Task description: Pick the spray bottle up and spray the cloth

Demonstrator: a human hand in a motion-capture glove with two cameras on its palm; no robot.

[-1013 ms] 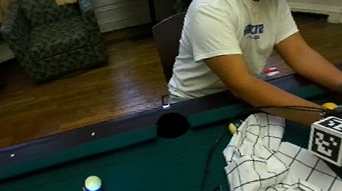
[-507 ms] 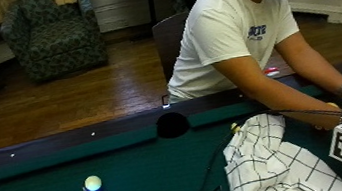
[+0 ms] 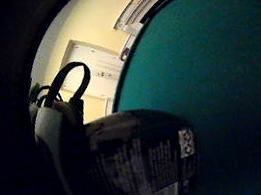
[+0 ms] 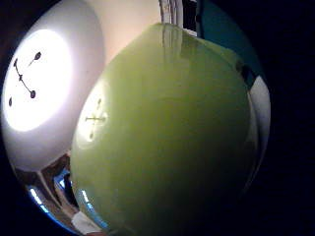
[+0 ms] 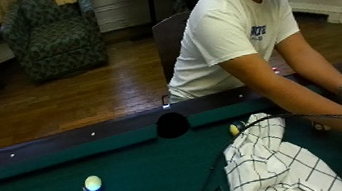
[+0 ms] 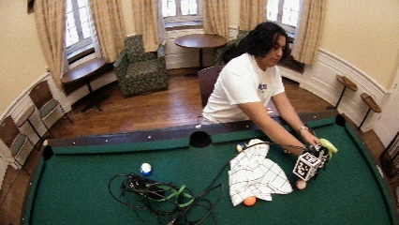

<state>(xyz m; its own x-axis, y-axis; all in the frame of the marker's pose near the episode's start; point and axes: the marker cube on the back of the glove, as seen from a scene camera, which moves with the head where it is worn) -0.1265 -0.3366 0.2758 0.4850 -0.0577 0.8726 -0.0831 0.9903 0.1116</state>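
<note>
The green spray bottle [image 6: 327, 146] sits in the gloved right hand [image 6: 314, 156], which is curled around it (its green body [image 4: 167, 132] fills the thumb-side palm view, its dark label [image 3: 143, 169] the other). Just beside the hand, toward the person's left, the checked cloth [image 6: 257, 174] lies crumpled on the green pool table [image 6: 81, 197]; an orange ball [image 6: 249, 201] touches its near edge.

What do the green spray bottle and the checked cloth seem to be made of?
The spray bottle looks like glossy plastic: its yellow-green surface mirrors the ceiling light. The cloth looks like soft woven fabric, white with thin dark grid lines, lying crumpled in folds on the table's green felt.
</note>
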